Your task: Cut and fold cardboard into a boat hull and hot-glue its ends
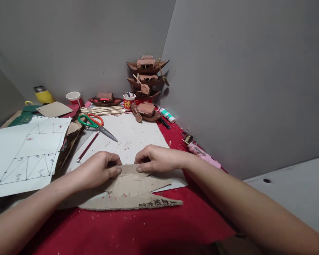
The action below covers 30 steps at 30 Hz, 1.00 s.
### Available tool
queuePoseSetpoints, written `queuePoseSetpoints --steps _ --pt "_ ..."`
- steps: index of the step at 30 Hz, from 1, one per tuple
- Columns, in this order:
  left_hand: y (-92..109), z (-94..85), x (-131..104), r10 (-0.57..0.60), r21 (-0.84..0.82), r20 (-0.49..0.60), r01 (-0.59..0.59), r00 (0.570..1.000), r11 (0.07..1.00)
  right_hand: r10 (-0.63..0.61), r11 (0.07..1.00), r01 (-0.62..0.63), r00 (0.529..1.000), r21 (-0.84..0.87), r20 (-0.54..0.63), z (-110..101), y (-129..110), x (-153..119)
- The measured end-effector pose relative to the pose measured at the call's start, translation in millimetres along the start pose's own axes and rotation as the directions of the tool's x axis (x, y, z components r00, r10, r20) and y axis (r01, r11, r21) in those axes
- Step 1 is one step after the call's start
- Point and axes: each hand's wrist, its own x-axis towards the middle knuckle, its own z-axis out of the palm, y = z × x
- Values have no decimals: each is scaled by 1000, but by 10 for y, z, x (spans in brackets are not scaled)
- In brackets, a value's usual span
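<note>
My left hand (97, 171) and right hand (155, 159) cover the far edge of the cardboard (133, 193), hiding my fingertips' grip. Left of the cardboard, the drawing sheet (26, 152) runs off frame, its small labels unreadable.

cardboard cutout (133, 193) looking matt, rough brown corrugated stuff | tablecloth (138, 230) showing as red matt cloth | scissors (97, 124) shining with glossy plastic handles, metal blades | far model boats (146, 76) looking like rough brown cardboard | left sheet (21, 156) lying as smooth white paper
</note>
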Motion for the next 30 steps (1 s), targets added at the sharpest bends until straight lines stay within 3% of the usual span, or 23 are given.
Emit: queuePoseSetpoints --steps 6,15,24,28,30 --pt "0 -30 -55 -11 -77 -15 10 1000 997 29 991 -36 998 -129 -54 -6 -17 -117" --pt "-15 63 24 -2 67 -15 3 1000 998 -52 970 6 982 -243 -183 106 80 -30" --pt "-41 61 63 71 171 -22 -66 997 983 -97 830 -52 967 -556 -235 193 -121 29" --pt "50 78 102 50 235 -71 -32 996 971 -91 899 -37 959 -437 -268 169 -65 45" --pt "116 101 110 77 211 -63 -62 995 975 -38 961 -11 984 -276 -172 124 -9 12"
